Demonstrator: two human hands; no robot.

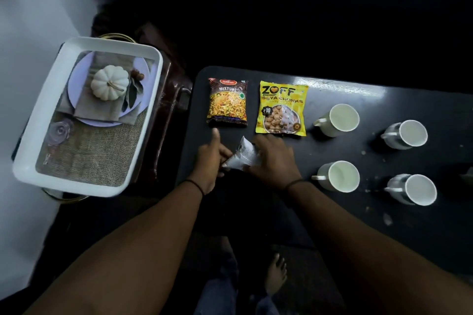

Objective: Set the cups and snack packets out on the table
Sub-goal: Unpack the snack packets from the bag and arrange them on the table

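On the black table (345, 217) lie a dark "Mixture" snack packet (227, 102) and, to its right, a yellow soya chunks packet (282, 108). Several white cups stand right of them in two rows, among them a back-left cup (340, 119), a front-left cup (339, 176) and a front-right cup (414, 189). A silvery-white packet (242, 155) sits near the table's front left, held between both hands. My left hand (210, 161) grips its left end with the thumb raised. My right hand (275, 160) covers its right side.
A white tray (24, 166) with a printed pumpkin picture on its bottom rests on a dark stand left of the table. A pale wall runs along the far left. My bare foot (276, 273) is on the floor below the table's front edge.
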